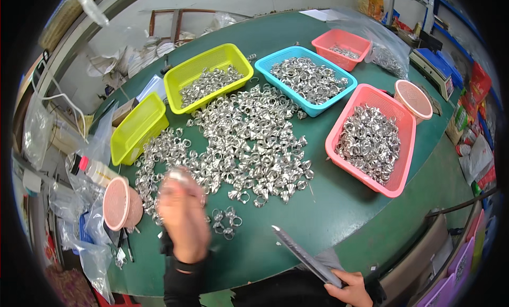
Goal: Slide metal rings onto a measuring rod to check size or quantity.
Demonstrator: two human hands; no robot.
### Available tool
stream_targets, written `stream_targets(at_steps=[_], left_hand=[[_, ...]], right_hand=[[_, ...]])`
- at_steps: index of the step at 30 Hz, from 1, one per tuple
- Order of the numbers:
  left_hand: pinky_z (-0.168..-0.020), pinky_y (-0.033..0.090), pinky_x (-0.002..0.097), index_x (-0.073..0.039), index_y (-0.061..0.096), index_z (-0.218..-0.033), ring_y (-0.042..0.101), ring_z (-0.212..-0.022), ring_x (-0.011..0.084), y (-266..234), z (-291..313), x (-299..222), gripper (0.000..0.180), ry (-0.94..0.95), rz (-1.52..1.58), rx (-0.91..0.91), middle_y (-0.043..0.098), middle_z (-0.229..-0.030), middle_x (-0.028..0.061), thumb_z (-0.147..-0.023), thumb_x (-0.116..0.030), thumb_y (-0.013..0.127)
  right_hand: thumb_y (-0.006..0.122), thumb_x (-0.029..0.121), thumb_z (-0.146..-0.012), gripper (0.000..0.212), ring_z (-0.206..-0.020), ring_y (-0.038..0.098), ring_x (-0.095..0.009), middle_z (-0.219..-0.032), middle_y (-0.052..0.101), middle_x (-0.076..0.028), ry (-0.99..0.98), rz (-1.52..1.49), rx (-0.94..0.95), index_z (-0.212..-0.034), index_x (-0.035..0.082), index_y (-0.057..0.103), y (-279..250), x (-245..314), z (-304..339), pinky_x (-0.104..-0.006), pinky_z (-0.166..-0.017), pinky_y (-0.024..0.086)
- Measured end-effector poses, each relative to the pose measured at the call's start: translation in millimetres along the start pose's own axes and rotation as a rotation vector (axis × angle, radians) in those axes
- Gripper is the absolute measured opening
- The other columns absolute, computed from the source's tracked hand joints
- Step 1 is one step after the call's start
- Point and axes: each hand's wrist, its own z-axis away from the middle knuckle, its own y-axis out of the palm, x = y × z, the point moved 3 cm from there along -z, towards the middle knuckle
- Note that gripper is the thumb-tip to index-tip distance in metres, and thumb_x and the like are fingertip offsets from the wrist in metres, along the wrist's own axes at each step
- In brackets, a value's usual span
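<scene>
My right hand (349, 289) is closed around one end of a long grey metal file (307, 255), whose tapered tip points up and left over the table's near edge. My left hand (184, 217) is smeared by motion above the left front of a big heap of silver-coloured metal rings (249, 137). Its fingers and anything in them are too blurred to make out. Just right of that hand, a small group of rings (227, 222) lies apart from the heap on the green table (281, 217).
Behind the heap stand a yellow-green basket (177, 87) and a blue basket (270, 76), both holding rings. A pink basket (405, 148) of rings stands right, a smaller pink one (323, 45) behind. An empty yellow-green basket (132, 135) and a round pink basket (117, 206) are left.
</scene>
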Motion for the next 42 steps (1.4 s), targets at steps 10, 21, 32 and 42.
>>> stream_targets(at_steps=[10,21,32,42], left_hand=[[-0.070,0.036,0.0218,0.001,0.051,-0.099,0.044,-0.077,0.0099,37,-12,-18,0.035,-0.295,1.095,0.560,0.047,-0.088,0.0046,-0.066,0.000,0.062],[-0.063,0.042,0.0205,0.001,0.055,-0.094,0.049,-0.075,0.0104,42,-6,-11,0.033,-0.293,1.181,0.633,0.051,-0.087,0.0079,-0.062,0.001,0.066],[-0.054,0.040,0.0196,0.002,0.059,-0.078,0.049,-0.063,0.0080,62,2,-19,0.023,-0.315,1.013,0.651,0.056,-0.076,0.0044,-0.062,-0.012,0.069],[-0.065,0.042,0.0218,0.004,0.054,-0.090,0.049,-0.074,0.0098,68,1,-17,0.028,-0.424,1.034,0.680,0.052,-0.081,0.0060,-0.068,-0.009,0.064]], right_hand=[[0.065,0.009,-0.057,0.027,-0.044,0.047,-0.011,-0.052,0.048,-0.006,0.027,0.094,0.039,-0.079,-0.004,0.056,-8,-17,-19,-0.0209,-0.044,0.037],[0.066,0.012,-0.055,0.030,-0.045,0.051,-0.014,-0.054,0.051,-0.008,-0.080,0.243,0.033,-0.080,-0.002,0.056,-13,-14,-22,-0.0223,-0.045,0.040],[0.065,0.009,-0.058,0.029,-0.045,0.049,-0.015,-0.054,0.050,-0.009,-0.063,0.200,0.049,-0.083,-0.002,0.056,5,-10,-35,-0.0231,-0.044,0.038],[0.063,0.007,-0.066,0.029,-0.054,0.047,-0.004,-0.066,0.055,-0.002,0.396,-0.260,0.108,-0.093,-0.002,0.054,18,-14,-29,-0.0178,-0.048,0.039]])
